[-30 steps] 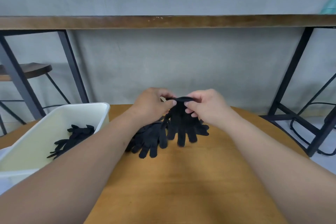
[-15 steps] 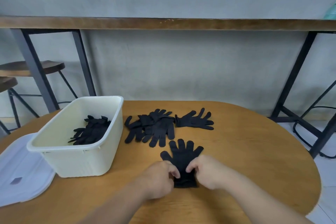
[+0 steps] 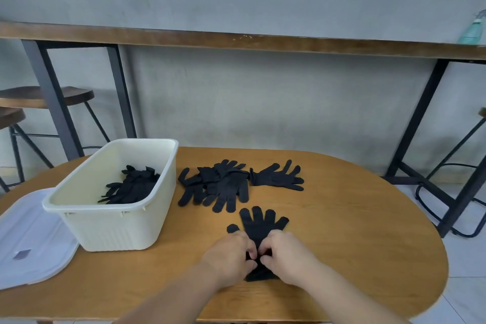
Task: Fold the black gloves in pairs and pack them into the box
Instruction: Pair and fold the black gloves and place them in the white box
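Observation:
A black glove pair (image 3: 260,226) lies flat on the wooden table near me, fingers pointing away. My left hand (image 3: 231,255) and my right hand (image 3: 286,255) both pinch its cuff end, side by side, hiding most of the palm. Farther back a loose pile of black gloves (image 3: 218,184) lies beside one spread glove (image 3: 278,177). The cream plastic box (image 3: 121,226) stands to the left with folded black gloves (image 3: 131,187) inside.
A translucent white lid (image 3: 29,237) lies left of the box. The round wooden table (image 3: 355,231) ends close on the right. Behind it are a long counter on black legs, stools at both sides and a spray bottle (image 3: 472,29).
A second ago both hands held the glove up over the pile; they brought it down onto the table near me and now grip its cuff closer together.

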`<state>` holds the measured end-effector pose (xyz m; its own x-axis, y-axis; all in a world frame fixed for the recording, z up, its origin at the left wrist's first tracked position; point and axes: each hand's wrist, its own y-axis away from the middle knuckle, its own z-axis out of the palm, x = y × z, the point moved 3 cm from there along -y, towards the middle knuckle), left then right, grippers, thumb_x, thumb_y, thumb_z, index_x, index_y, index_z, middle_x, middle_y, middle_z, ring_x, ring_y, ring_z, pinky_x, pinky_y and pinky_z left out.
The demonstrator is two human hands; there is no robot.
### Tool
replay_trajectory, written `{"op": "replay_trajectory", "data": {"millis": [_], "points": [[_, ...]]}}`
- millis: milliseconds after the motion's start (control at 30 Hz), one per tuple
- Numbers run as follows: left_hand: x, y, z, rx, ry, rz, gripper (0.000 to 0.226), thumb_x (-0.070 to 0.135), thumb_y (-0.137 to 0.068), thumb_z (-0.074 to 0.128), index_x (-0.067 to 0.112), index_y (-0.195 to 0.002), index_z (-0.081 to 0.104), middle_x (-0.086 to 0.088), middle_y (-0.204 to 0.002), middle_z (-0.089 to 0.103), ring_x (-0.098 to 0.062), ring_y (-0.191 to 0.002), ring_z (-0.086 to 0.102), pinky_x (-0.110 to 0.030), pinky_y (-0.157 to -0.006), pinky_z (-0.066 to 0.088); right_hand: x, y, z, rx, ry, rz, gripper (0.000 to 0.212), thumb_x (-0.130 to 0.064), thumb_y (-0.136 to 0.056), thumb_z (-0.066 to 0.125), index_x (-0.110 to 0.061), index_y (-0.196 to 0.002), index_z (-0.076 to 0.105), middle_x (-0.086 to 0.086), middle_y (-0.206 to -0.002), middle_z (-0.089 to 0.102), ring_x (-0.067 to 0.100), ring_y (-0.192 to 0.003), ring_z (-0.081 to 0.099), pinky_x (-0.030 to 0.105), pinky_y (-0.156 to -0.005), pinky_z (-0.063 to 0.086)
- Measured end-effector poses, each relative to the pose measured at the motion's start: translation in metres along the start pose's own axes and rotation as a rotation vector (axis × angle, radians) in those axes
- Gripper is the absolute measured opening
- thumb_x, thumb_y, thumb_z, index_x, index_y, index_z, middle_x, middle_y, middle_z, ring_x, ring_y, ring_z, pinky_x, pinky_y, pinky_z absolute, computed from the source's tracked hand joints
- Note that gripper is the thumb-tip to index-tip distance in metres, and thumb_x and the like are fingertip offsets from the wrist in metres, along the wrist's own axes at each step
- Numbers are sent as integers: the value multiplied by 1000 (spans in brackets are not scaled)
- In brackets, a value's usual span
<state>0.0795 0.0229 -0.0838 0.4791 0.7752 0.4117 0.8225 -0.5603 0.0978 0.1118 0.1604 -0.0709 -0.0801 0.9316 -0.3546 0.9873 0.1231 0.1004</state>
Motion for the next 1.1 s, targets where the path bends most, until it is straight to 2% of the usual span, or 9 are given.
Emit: {"op": "replay_trajectory", "data": {"millis": [100, 233, 367, 467, 533, 633, 733, 900, 1100], "points": [[-2, -6, -9, 60, 74, -11, 14, 34, -92, 59, 25, -96, 69, 7, -104, 58, -11, -91, 56, -29, -84, 50, 0, -11, -7, -24, -78, 58, 20, -23, -93, 55, -27, -98, 75, -7, -94, 65, 14, -80, 61, 23, -68, 51], [-8, -25, -29, 223, 179, -116, 25, 39, -94, 56, 23, -74, 56, 9, -71, 56, -8, -59, 49, -24, -53, 40, 7, -46, -32, 94, -251, 214, 19, -22, -92, 56, -19, -84, 74, -5, -86, 70, 18, -80, 65, 27, -65, 53], [-17, -61, -49, 316, 234, -208, 27, 40, -95, 53, 21, -75, 57, 8, -64, 60, -13, -56, 54, -27, -53, 45, 12, -94, -53, 198, -373, 304, 20, -23, -93, 57, -19, -81, 73, -4, -81, 68, 13, -69, 61, 22, -55, 47], [-29, -93, -59, 364, 279, -292, 20, 35, -95, 51, 27, -79, 58, 6, -74, 66, -15, -67, 62, -33, -63, 55, 17, -131, -58, 260, -398, 334, 22, -23, -94, 57, -17, -80, 73, -3, -96, 70, 11, -76, 59, 22, -58, 43], [-38, -114, -63, 387, 326, -346, 18, 29, -95, 49, 28, -82, 61, 6, -75, 66, -15, -69, 63, -33, -63, 56, 23, -156, -56, 288, -378, 354, 19, -26, -95, 57, -18, -87, 72, -3, -104, 69, 11, -82, 57, 23, -70, 42], [-48, -133, -64, 407, 385, -385, 19, 24, -95, 47, 27, -84, 62, 5, -75, 65, -16, -69, 63, -34, -65, 57, 32, -184, -48, 306, -349, 388, 31, -33, -95, 57, -15, -119, 66, 1, -122, 65, 18, -103, 60, 27, -83, 46], [-57, -147, -60, 403, 418, -405, 21, 22, -95, 47, 26, -82, 62, 5, -71, 65, -16, -64, 62, -35, -64, 56, 43, -211, -32, 280, -311, 426, 49, -41, -93, 59, -16, -134, 55, 4, -132, 55, 23, -112, 59, 29, -81, 46], [-63, -154, -60, 392, 477, -374, 17, 22, -95, 50, 24, -86, 64, 9, -63, 59, -11, -56, 54, -29, -57, 50, 48, -215, -36, 329, -196, 397, 21, -27, -91, 54, -25, -105, 70, -5, -96, 63, 19, -83, 62, 29, -67, 51], [-28, -161, -87, 384, 658, -215, 12, 28, -95, 56, 27, -99, 68, 8, -91, 67, -9, -82, 62, -21, -68, 47, 37, -177, -102, 320, -596, 305, 12, -24, -90, 59, -20, -88, 70, -6, -75, 66, 11, -67, 59, 25, -55, 43]]}}
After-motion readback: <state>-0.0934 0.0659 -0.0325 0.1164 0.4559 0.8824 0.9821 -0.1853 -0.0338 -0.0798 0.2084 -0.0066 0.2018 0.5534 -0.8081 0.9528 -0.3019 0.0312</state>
